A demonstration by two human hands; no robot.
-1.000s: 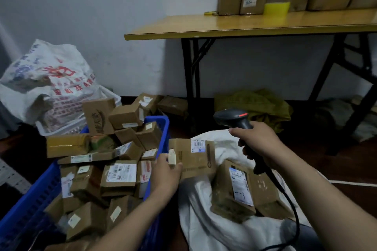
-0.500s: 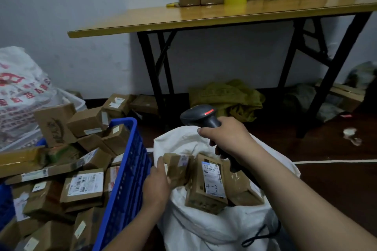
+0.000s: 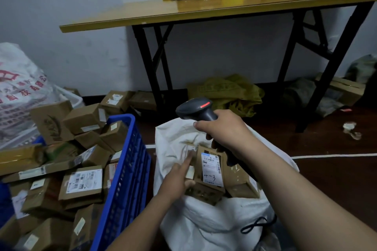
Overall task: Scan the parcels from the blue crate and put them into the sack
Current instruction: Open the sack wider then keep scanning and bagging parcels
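Blue crate [image 3: 124, 171] on the floor was heaped with brown labelled parcels [image 3: 81, 184], so most of the job was left. White sack [image 3: 206, 222] just beside it held several boxes, one marked "4-3" [image 3: 211, 169]. Left hand [image 3: 176, 180] lay straight-fingered over them, gripping nothing. Beyond, right hand [image 3: 225, 131] gripped the scanner [image 3: 193, 107].

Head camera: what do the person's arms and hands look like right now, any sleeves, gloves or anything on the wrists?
Both are bare. The left hand and right hand wear no gloves, and no ring, watch or band shows. The left forearm and right forearm run uncovered to the frame's edge, with no sleeve in view. A black scanner cable loops beside the right forearm.
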